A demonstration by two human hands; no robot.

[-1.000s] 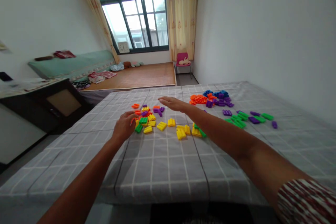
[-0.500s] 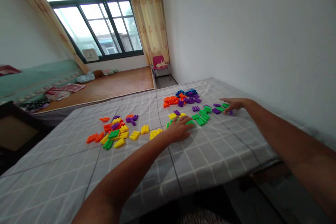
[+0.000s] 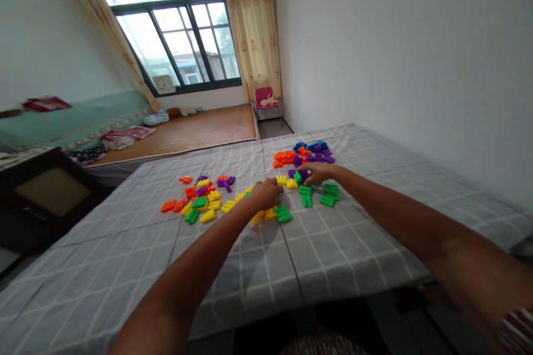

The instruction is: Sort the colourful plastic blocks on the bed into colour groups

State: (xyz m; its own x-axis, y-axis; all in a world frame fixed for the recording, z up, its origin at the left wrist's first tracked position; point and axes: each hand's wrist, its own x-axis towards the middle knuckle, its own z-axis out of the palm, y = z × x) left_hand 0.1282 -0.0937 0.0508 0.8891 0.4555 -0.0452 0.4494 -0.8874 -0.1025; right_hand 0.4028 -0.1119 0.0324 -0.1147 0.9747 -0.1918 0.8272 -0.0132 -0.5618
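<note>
The left grip (image 3: 267, 193) is covering parts of the yellow blocks (image 3: 270, 213), and its fingertip contact is not showing. The right grip (image 3: 310, 175) is partly masking the purple blocks (image 3: 291, 173); whether it is holding anything is not showing. The bottom edge is cropping the left forearm (image 3: 200, 272); the right edge, the striped sleeve (image 3: 518, 330); the left edge, the dark cabinet (image 3: 20, 219); the top edge, the window (image 3: 179, 39). The clock (image 3: 164, 84) is showing unreadable markings.
</note>
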